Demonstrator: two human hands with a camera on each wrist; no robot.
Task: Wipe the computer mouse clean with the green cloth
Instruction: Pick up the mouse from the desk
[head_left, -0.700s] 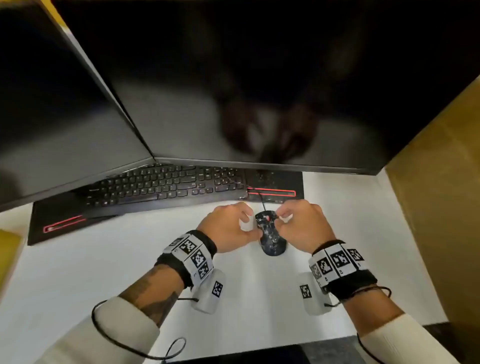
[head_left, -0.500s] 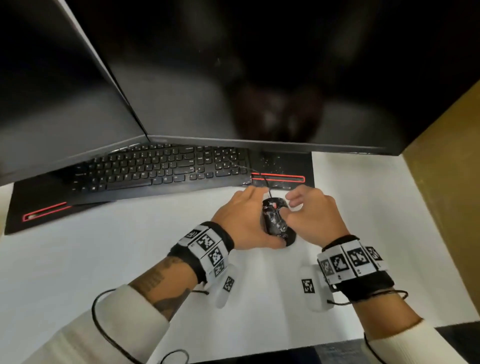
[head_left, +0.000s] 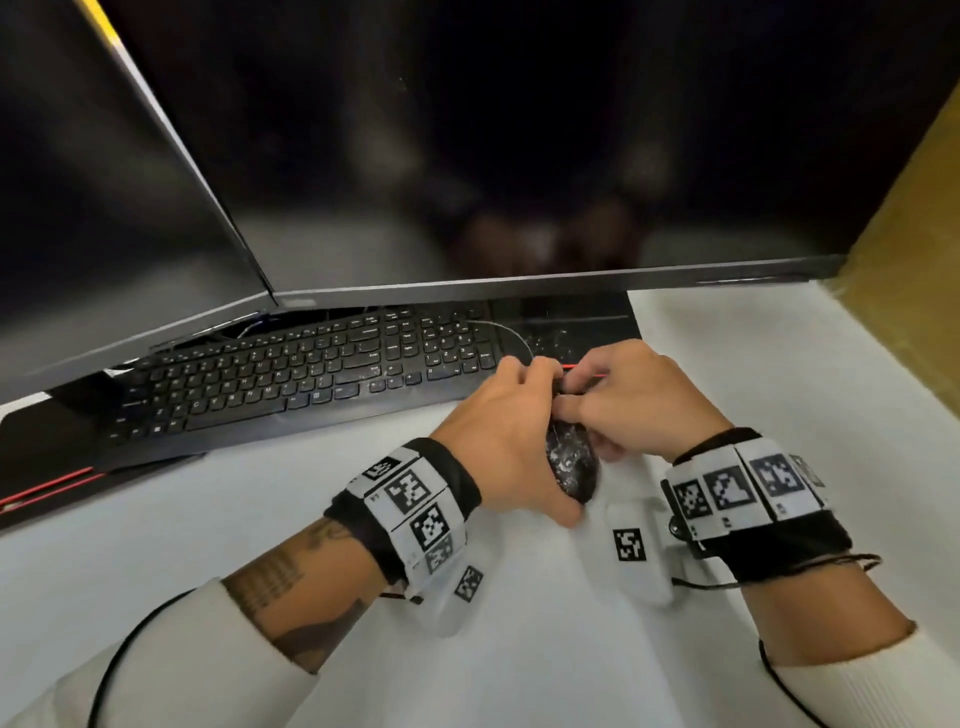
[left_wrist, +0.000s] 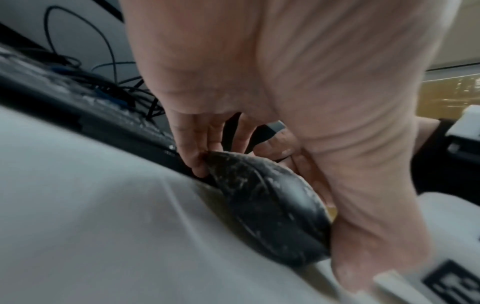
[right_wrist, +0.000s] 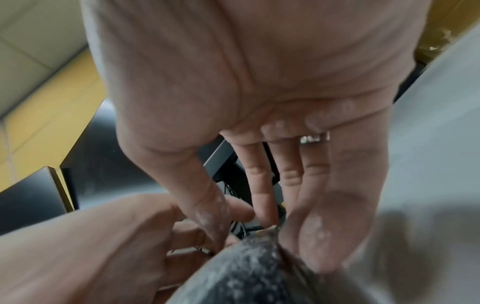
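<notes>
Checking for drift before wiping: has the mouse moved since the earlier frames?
Yes. The mouse has shifted away from the person, its nose closer to the red edge of the desk mat.

Head view: dim room, soft light from above on the white table (head_left: 260, 519). Dark monitors (head_left: 467, 156) give faint smeared reflections, no hard glare. Wide-angle bend at edges; slight motion blur on forearms. Both wrist views: soft, blurry, palms too close for focus, bg cables & walls smeared; weak shadows under the mouse (left_wrist: 272, 205).
</notes>
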